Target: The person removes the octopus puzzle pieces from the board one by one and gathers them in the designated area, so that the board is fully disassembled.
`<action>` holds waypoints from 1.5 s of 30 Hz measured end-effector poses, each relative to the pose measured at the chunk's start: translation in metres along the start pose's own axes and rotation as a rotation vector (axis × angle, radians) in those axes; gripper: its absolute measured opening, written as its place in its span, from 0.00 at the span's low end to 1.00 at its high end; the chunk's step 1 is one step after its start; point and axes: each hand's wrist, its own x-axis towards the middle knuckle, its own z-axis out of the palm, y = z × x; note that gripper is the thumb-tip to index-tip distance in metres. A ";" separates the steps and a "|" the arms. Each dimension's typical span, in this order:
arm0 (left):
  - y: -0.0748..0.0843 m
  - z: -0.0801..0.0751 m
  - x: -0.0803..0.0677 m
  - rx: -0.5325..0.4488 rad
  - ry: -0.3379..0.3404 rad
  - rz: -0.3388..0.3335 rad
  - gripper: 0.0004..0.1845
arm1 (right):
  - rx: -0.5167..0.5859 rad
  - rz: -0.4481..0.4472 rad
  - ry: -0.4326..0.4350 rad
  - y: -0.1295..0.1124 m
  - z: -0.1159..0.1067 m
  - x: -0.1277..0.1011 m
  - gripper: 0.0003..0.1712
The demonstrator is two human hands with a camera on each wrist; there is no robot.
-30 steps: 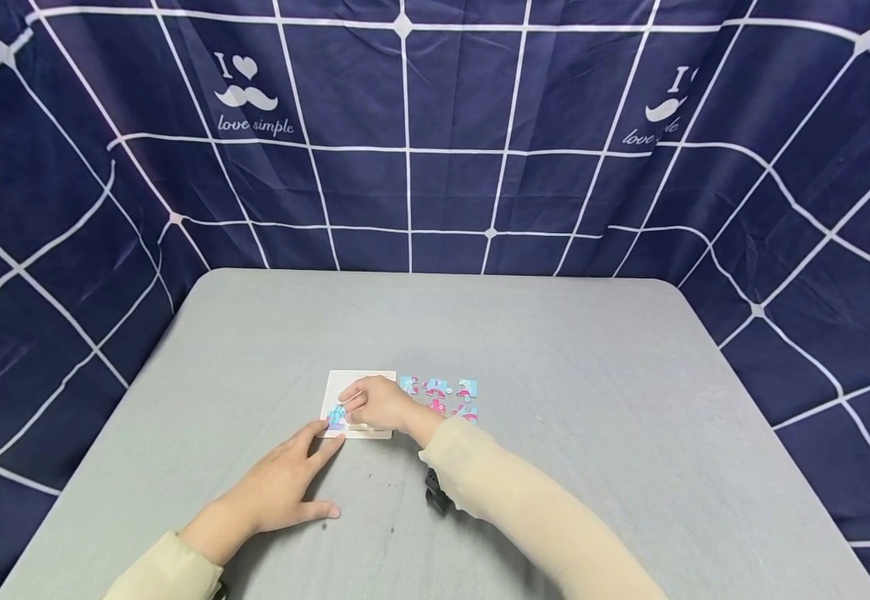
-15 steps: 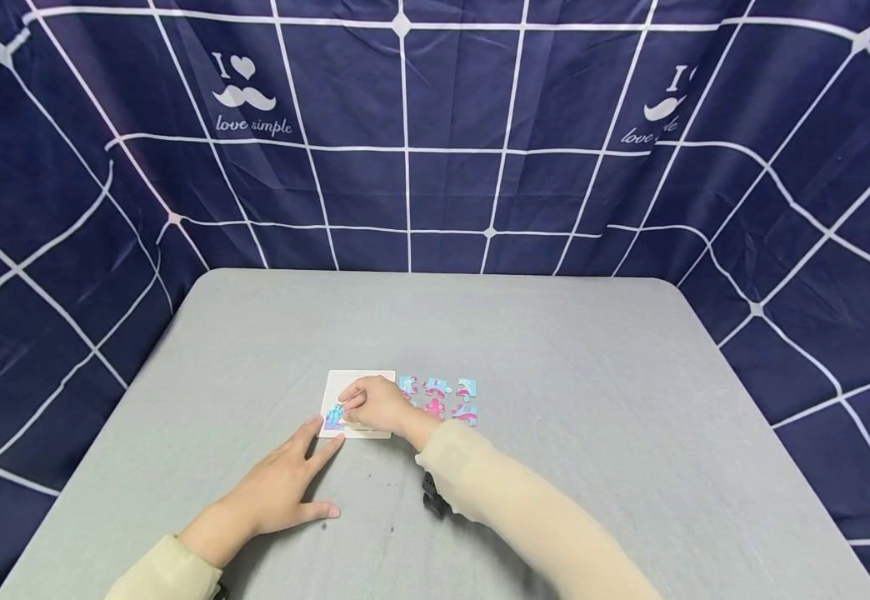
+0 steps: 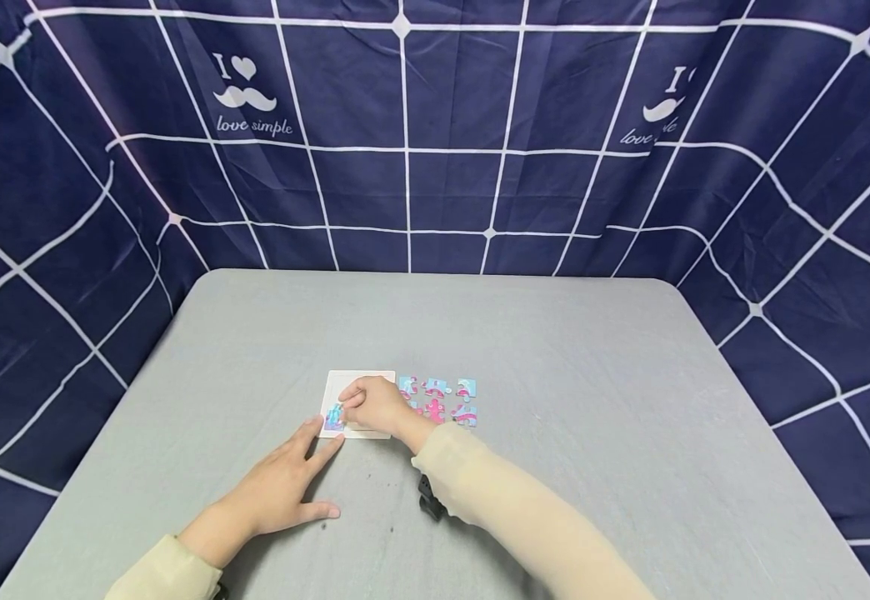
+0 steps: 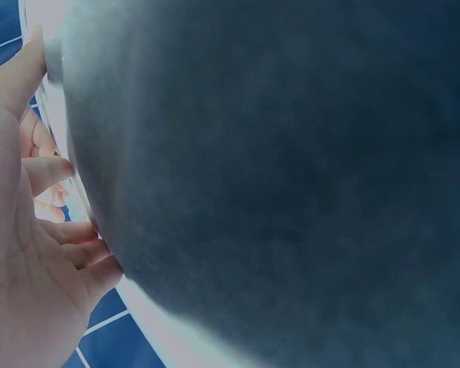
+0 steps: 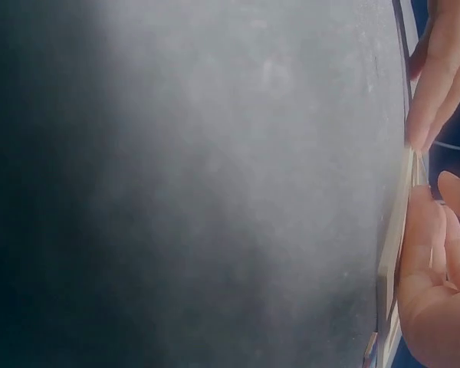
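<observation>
A small white puzzle tray (image 3: 336, 384) lies on the grey table. In its near left corner sits a blue and purple jigsaw piece (image 3: 333, 417). My right hand (image 3: 378, 406) is over the tray, fingers bent, thumb and fingertips pinching at the right side of that piece; the hand hides much of the tray. In the right wrist view, the fingers (image 5: 422, 230) reach down to the wooden tray edge (image 5: 395, 238). My left hand (image 3: 273, 487) rests on the table with fingers spread, two fingertips at the tray's near left corner.
Right of the tray lie several loose pink and blue jigsaw pieces (image 3: 436, 387), partly hidden by the right wrist. A black wrist device (image 3: 429, 500) hangs under the right sleeve. A dark blue checked curtain (image 3: 450, 192) surrounds the grey table (image 3: 555, 350).
The jigsaw piece has shifted slightly left and straightened into the tray's corner. The right forearm has moved a little to the left, uncovering more loose pieces. The left hand has stayed put.
</observation>
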 end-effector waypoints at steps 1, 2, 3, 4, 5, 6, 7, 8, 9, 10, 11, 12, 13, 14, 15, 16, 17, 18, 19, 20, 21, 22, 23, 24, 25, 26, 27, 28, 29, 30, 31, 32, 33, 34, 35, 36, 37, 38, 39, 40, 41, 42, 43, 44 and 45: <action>0.000 0.000 0.000 0.002 0.002 0.002 0.48 | 0.004 -0.002 0.001 0.000 0.000 0.000 0.10; 0.000 0.000 0.000 0.004 0.002 0.001 0.48 | 0.011 -0.004 0.002 -0.001 0.001 0.000 0.10; 0.000 0.000 0.000 0.004 0.004 0.002 0.48 | 0.015 -0.010 0.003 -0.001 0.001 0.000 0.10; 0.000 0.000 0.000 0.004 0.006 0.003 0.48 | 0.019 -0.016 0.003 -0.001 0.001 0.000 0.11; 0.000 0.000 0.000 0.002 0.009 0.006 0.48 | 0.020 -0.020 0.004 0.000 0.002 0.000 0.11; 0.000 0.000 0.000 0.001 0.011 0.008 0.48 | 0.019 -0.021 0.003 0.000 0.003 0.000 0.11; 0.000 0.000 0.000 -0.001 0.013 0.010 0.48 | 0.015 -0.022 0.004 0.000 0.003 0.000 0.11; 0.000 0.000 0.000 -0.003 0.014 0.011 0.48 | 0.013 -0.021 0.004 0.001 0.004 0.001 0.11; 0.000 0.000 0.000 -0.005 0.016 0.012 0.48 | 0.007 -0.019 0.005 0.001 0.004 0.001 0.11; 0.000 0.000 0.000 -0.006 0.018 0.014 0.48 | 0.005 -0.013 0.003 0.001 0.005 0.001 0.11; 0.000 0.001 0.000 -0.008 0.020 0.016 0.48 | 0.002 -0.006 0.002 0.001 0.005 0.001 0.11; 0.000 0.001 0.000 -0.009 0.020 0.015 0.48 | 0.003 -0.001 0.000 0.001 0.005 0.001 0.11; 0.000 0.001 0.000 -0.011 0.022 0.016 0.48 | 0.002 0.004 -0.002 0.001 0.005 0.001 0.11; 0.000 0.001 0.000 -0.011 0.020 0.015 0.48 | 0.003 0.009 -0.005 0.001 0.005 0.001 0.11; 0.000 0.001 0.000 -0.013 0.019 0.013 0.48 | 0.002 0.012 -0.008 0.000 0.005 0.000 0.11; 0.000 0.001 0.000 -0.014 0.018 0.012 0.48 | 0.003 0.014 -0.011 0.000 0.005 0.000 0.11; 0.000 0.001 0.000 -0.016 0.016 0.010 0.48 | 0.003 0.013 -0.014 0.000 0.004 0.000 0.10; 0.001 0.000 0.000 -0.017 0.014 0.007 0.48 | -0.002 0.011 -0.013 0.000 0.004 -0.001 0.10; 0.001 0.000 0.000 -0.018 0.014 0.007 0.48 | -0.006 0.007 -0.014 -0.001 0.004 -0.001 0.10; 0.000 0.001 0.000 -0.018 0.013 0.006 0.48 | -0.010 0.000 -0.014 -0.001 0.004 -0.001 0.10; 0.000 0.000 0.000 -0.018 0.013 0.004 0.48 | -0.010 -0.007 -0.016 -0.001 0.003 -0.001 0.10; 0.000 0.000 0.000 -0.017 0.013 0.004 0.48 | -0.001 -0.008 -0.019 -0.001 0.003 -0.001 0.10; 0.001 0.000 0.000 -0.016 0.012 0.004 0.48 | -0.002 -0.014 -0.018 0.000 0.003 -0.001 0.10; 0.001 0.000 0.000 -0.013 0.012 0.005 0.48 | -0.002 -0.019 -0.017 0.000 0.003 -0.001 0.10; 0.001 0.000 0.000 -0.011 0.012 0.005 0.48 | 0.006 -0.020 -0.018 0.000 0.002 -0.001 0.10; 0.001 0.001 0.000 -0.009 0.011 0.005 0.48 | 0.012 -0.020 -0.015 0.000 0.002 -0.001 0.10; 0.001 0.000 0.000 -0.008 0.008 0.004 0.48 | 0.017 -0.018 -0.014 0.001 0.001 0.000 0.11; 0.001 0.001 0.000 -0.006 0.007 0.005 0.48 | 0.017 -0.016 -0.012 0.001 0.000 -0.001 0.11; 0.001 0.001 0.000 -0.005 0.005 0.005 0.48 | 0.010 -0.017 -0.007 0.001 -0.002 -0.001 0.11; 0.001 0.001 0.000 -0.004 0.004 0.005 0.48 | 0.017 -0.013 -0.006 0.000 -0.004 -0.001 0.11; 0.001 0.001 0.000 -0.004 0.002 0.004 0.48 | 0.029 -0.006 -0.007 0.000 -0.006 -0.001 0.11; 0.001 0.002 0.000 -0.005 0.001 0.004 0.48 | 0.041 0.000 -0.010 0.000 -0.008 -0.002 0.11; 0.001 0.002 0.000 -0.005 0.000 0.002 0.48 | 0.051 0.004 -0.013 0.000 -0.010 -0.002 0.11; 0.000 0.002 0.000 -0.004 0.001 0.001 0.48 | 0.067 0.008 -0.016 0.001 -0.012 -0.002 0.11; 0.000 0.002 0.000 -0.005 0.003 0.001 0.48 | 0.084 0.009 -0.018 0.002 -0.014 -0.003 0.11; 0.000 0.002 0.000 -0.006 0.006 0.001 0.48 | 0.102 0.012 -0.019 0.003 -0.016 -0.003 0.11; 0.000 0.002 0.000 -0.006 0.008 0.000 0.48 | 0.113 0.018 -0.017 0.004 -0.018 -0.003 0.11; 0.000 0.002 0.000 -0.001 0.008 0.002 0.49 | 0.121 0.023 -0.013 0.005 -0.020 -0.004 0.11; 0.000 0.002 0.000 0.000 0.010 0.001 0.49 | 0.126 0.026 -0.011 0.006 -0.022 -0.004 0.11; 0.000 0.003 0.000 0.001 0.009 -0.001 0.49 | 0.131 0.031 -0.010 0.007 -0.025 -0.005 0.11; -0.001 0.003 0.000 0.001 0.006 -0.003 0.49 | 0.135 0.036 -0.009 0.007 -0.027 -0.005 0.11; -0.001 0.003 0.000 0.000 0.000 -0.006 0.49 | 0.139 0.042 -0.010 0.007 -0.029 -0.006 0.11; -0.001 0.003 0.000 0.001 -0.006 -0.009 0.49 | 0.142 0.047 -0.011 0.008 -0.031 -0.007 0.11; -0.001 0.002 0.000 0.001 -0.014 -0.013 0.49 | 0.146 0.050 -0.017 0.009 -0.033 -0.007 0.12; 0.000 0.002 0.000 -0.003 -0.021 -0.019 0.49 | 0.149 0.054 -0.025 0.009 -0.035 -0.009 0.12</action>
